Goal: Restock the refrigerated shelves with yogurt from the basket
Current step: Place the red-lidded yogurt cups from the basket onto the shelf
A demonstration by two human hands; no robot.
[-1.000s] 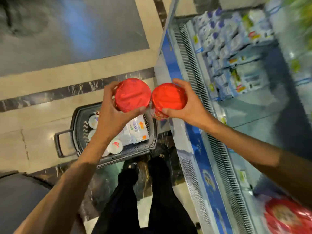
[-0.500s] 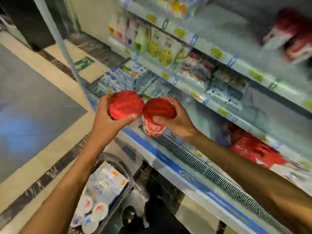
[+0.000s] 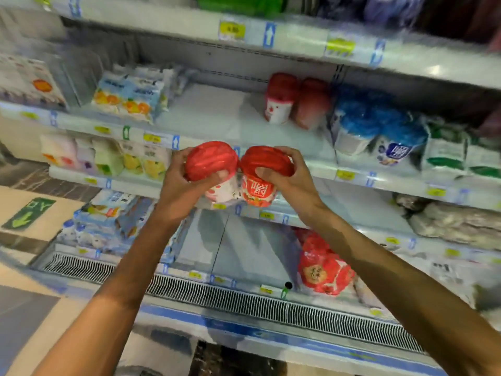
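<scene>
Facing open refrigerated shelves [image 3: 298, 40]: white tiers, yellow price tags along the edges, slatted vent grille [image 3: 244, 297] across the bottom front. Blurred throughout; most labels unreadable.

Left hand [image 3: 176, 185]: fingers curled round the left yogurt cup [image 3: 210, 161], thumb across the near side just under the lid. Right hand [image 3: 292, 183]: fingers wrapped over the rim of the right yogurt cup [image 3: 259, 192], thumb pressed on the lid's front edge. Both held in the air, side by side, in front of a middle shelf edge. Lids touching or just apart; cannot tell which.

Look of the cups: wide red lids, tilted toward the camera. Left body white with pink-red print; right body red-orange with white characters.

On the upper shelf [image 3: 217, 115]: two similar red-lidded cups [image 3: 282, 101] upright, blue-lidded tubs [image 3: 376, 123] just beside them. Red-wrapped pack [image 3: 322, 267] on the lowest deck.
</scene>
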